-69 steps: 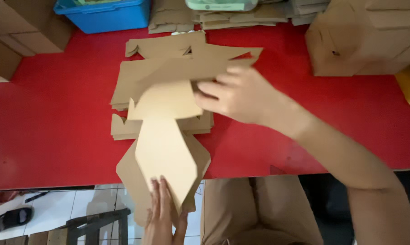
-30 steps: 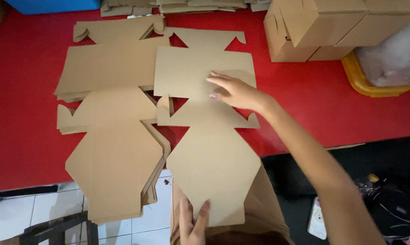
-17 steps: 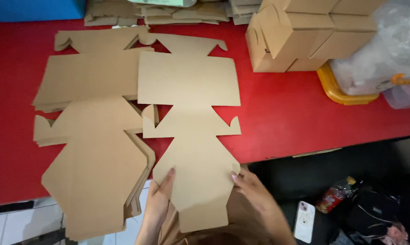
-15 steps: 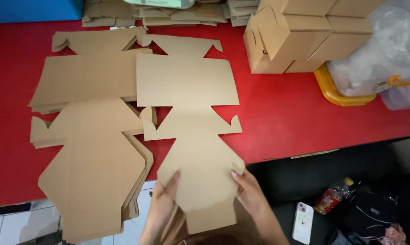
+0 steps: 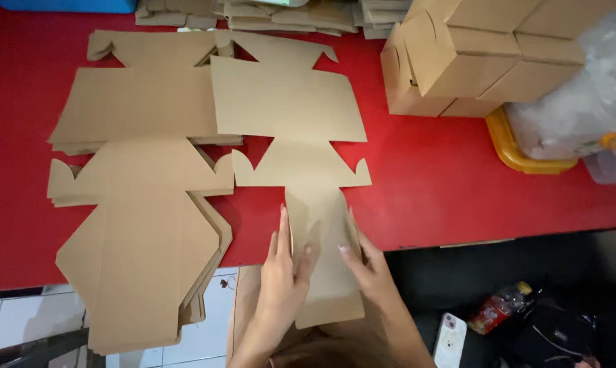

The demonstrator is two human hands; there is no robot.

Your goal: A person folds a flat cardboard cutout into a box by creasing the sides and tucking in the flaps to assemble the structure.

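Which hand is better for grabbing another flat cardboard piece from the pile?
Probably the left hand. The pile of flat cardboard blanks lies right beside it, while the right hand is on the far side of the cardboard blank being folded and would have to cross over.

Both hands fold the near end of a flat cardboard blank [image 5: 291, 116] lying on the red worktop [image 5: 444, 184]. The left hand [image 5: 284, 272] and right hand [image 5: 366, 262] press its side flaps inward, thumbs on top. A stack of blanks [image 5: 137, 225] lies just left; folded boxes [image 5: 471, 54] stand at the far right.
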